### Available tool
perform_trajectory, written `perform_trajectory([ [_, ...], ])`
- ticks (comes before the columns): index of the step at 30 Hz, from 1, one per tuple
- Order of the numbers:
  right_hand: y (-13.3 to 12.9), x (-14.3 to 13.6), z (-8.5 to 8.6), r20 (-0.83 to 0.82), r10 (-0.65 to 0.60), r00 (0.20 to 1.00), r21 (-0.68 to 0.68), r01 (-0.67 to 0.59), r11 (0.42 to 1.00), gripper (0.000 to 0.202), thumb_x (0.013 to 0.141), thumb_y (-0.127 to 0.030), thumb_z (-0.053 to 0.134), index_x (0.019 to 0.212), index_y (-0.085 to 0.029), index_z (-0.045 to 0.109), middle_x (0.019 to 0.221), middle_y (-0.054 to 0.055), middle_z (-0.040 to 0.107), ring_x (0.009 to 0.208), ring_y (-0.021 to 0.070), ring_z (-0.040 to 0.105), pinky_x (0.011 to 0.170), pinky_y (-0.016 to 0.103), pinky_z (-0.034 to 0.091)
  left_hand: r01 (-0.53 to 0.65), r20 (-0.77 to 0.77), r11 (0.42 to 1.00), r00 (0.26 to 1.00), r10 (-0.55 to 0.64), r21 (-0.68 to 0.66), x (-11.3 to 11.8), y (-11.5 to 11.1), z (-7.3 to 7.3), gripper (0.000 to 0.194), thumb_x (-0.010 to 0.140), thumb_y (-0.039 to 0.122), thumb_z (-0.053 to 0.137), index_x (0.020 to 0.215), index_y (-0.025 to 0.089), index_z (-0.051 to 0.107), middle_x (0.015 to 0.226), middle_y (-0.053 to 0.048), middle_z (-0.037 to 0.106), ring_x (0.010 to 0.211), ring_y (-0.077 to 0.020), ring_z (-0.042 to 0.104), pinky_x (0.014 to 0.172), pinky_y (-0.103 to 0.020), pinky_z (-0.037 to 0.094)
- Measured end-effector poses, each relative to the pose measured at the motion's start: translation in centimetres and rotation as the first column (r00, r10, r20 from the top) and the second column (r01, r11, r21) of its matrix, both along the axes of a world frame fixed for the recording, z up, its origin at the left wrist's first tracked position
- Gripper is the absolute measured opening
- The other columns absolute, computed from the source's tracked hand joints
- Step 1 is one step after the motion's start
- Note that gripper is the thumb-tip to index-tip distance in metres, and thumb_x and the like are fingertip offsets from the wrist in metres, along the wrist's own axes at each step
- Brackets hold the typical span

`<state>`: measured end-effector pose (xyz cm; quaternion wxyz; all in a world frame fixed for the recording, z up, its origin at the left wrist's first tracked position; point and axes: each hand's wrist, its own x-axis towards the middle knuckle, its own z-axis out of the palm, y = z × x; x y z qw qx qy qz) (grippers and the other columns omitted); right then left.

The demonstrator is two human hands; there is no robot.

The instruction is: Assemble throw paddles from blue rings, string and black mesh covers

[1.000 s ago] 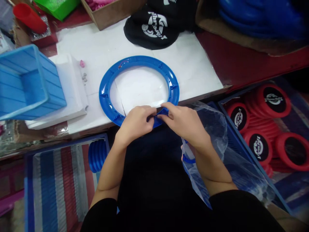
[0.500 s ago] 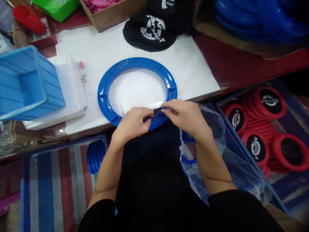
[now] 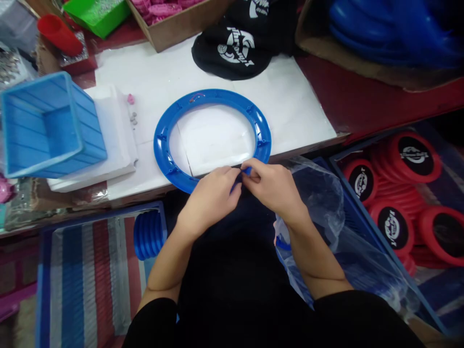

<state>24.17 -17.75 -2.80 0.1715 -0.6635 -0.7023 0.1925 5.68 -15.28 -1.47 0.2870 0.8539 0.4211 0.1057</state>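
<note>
A large blue plastic ring (image 3: 162, 140) lies on white sheeting at the table's near edge, its hollow, ribbed side up. A small piece with a red wire (image 3: 197, 98) sits in its far part. Over the ring's near rim, my left hand (image 3: 213, 195) is closed, fingertips pinched together. My right hand (image 3: 271, 186) pinches right beside it, the fingertips of both hands meeting. Whatever small thing lies between them is hidden by the fingers. The near stretch of the rim is covered by both hands.
A blue bin (image 3: 54, 130) stands on white foam at left. Behind lie black printed covers (image 3: 232, 53) and a carton of pink pieces (image 3: 181, 24). Red rings with black centres (image 3: 393, 227) fill a crate at right. Clear plastic film (image 3: 322, 193) hangs beside my right arm.
My hands have drawn closer together, the left moving right until the fingertips meet. The view has shifted slightly, so the ring and table appear a little farther right.
</note>
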Motion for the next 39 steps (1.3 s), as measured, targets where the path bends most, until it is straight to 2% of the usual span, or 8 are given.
perform_trajectory([
  [4, -0.3, -0.6, 0.2, 0.029, 0.008, 1.000, -0.041, -0.007, 0.999, 0.016, 0.097, -0.025, 0.062, 0.108, -0.027, 0.074, 0.073, -0.001, 0.073, 0.069, 0.0220, 0.067, 0.061, 0.032, 0.028, -0.073, -0.079, 0.997, 0.994, 0.074, 0.017, 1.2, -0.4, -0.7, 0.030, 0.104, 0.010, 0.047, 0.123, 0.012, 0.071, 0.116, -0.014, 0.078, 0.107, -0.0280, 0.075, 0.093, -0.041, 0.060],
  [8, -0.2, -0.5, 0.5, 0.020, 0.050, 0.999, -0.092, -0.048, 0.995, 0.015, 0.097, -0.023, 0.063, 0.107, -0.028, 0.073, 0.073, -0.001, 0.072, 0.069, 0.0215, 0.066, 0.061, 0.032, 0.027, -0.042, -0.030, 0.999, 0.999, 0.042, 0.010, 0.4, 0.0, -1.3, 0.032, 0.102, 0.008, 0.048, 0.119, 0.014, 0.074, 0.115, -0.013, 0.080, 0.105, -0.0276, 0.077, 0.092, -0.039, 0.060],
  [12, 0.2, 0.7, 0.9, -0.138, 0.136, 0.981, -0.130, -0.155, 0.979, 0.013, 0.100, -0.026, 0.065, 0.109, -0.029, 0.074, 0.076, -0.003, 0.072, 0.068, 0.0181, 0.064, 0.064, 0.030, 0.035, -0.038, 0.104, 0.998, 0.994, 0.043, -0.052, -0.5, 0.6, -1.3, 0.032, 0.098, 0.006, 0.053, 0.111, 0.020, 0.080, 0.110, -0.007, 0.083, 0.100, -0.0251, 0.079, 0.091, -0.036, 0.059],
  [15, 0.4, 1.9, 1.2, -0.234, 0.194, 0.953, -0.059, -0.213, 0.975, 0.012, 0.100, -0.027, 0.067, 0.108, -0.027, 0.075, 0.083, -0.002, 0.074, 0.074, 0.0176, 0.066, 0.071, 0.030, 0.042, -0.092, 0.126, 0.991, 0.987, 0.104, -0.096, -0.7, 0.8, -1.0, 0.032, 0.095, 0.007, 0.058, 0.104, 0.023, 0.083, 0.106, -0.004, 0.085, 0.097, -0.0243, 0.079, 0.090, -0.035, 0.058],
  [20, 0.8, 2.8, 1.5, -0.185, 0.144, 0.972, 0.103, -0.127, 0.987, 0.011, 0.099, -0.023, 0.066, 0.091, -0.022, 0.073, 0.089, 0.002, 0.074, 0.081, 0.0190, 0.065, 0.074, 0.032, 0.043, -0.116, 0.115, 0.986, 0.985, 0.131, -0.121, -0.6, 0.9, -0.6, 0.034, 0.092, 0.005, 0.059, 0.102, 0.024, 0.086, 0.102, -0.004, 0.085, 0.094, -0.0242, 0.080, 0.088, -0.035, 0.056],
  [29, 0.8, 2.8, 0.1, -0.215, 0.068, 0.974, 0.036, -0.061, 0.997, 0.012, 0.093, -0.023, 0.073, 0.082, -0.022, 0.070, 0.064, -0.005, 0.052, 0.063, 0.0135, 0.049, 0.064, 0.031, 0.031, -0.094, 0.134, 0.986, 0.985, 0.113, -0.140, -0.8, 1.1, -0.7, 0.034, 0.092, 0.004, 0.061, 0.104, 0.023, 0.086, 0.100, -0.004, 0.085, 0.089, -0.0221, 0.079, 0.083, -0.033, 0.055],
  [34, 0.6, 3.2, -0.6, -0.301, 0.076, 0.951, 0.044, -0.066, 0.997, 0.018, 0.095, -0.034, 0.077, 0.082, -0.022, 0.071, 0.066, -0.005, 0.054, 0.062, 0.0129, 0.048, 0.064, 0.031, 0.034, -0.060, 0.153, 0.991, 0.985, 0.078, -0.122, -1.0, 1.3, -0.7, 0.033, 0.092, 0.003, 0.062, 0.102, 0.022, 0.086, 0.097, -0.004, 0.085, 0.085, -0.0204, 0.078, 0.081, -0.031, 0.055],
  [39, 0.2, 2.5, 0.0, -0.252, 0.084, 0.964, 0.118, -0.056, 0.991, 0.012, 0.097, -0.028, 0.073, 0.087, -0.021, 0.073, 0.072, -0.002, 0.060, 0.067, 0.0148, 0.054, 0.067, 0.030, 0.037, -0.035, 0.188, 0.995, 0.981, 0.052, -0.094, -1.1, 1.3, -0.9, 0.034, 0.094, 0.004, 0.062, 0.108, 0.023, 0.085, 0.101, -0.003, 0.086, 0.087, -0.0201, 0.080, 0.082, -0.030, 0.056],
])
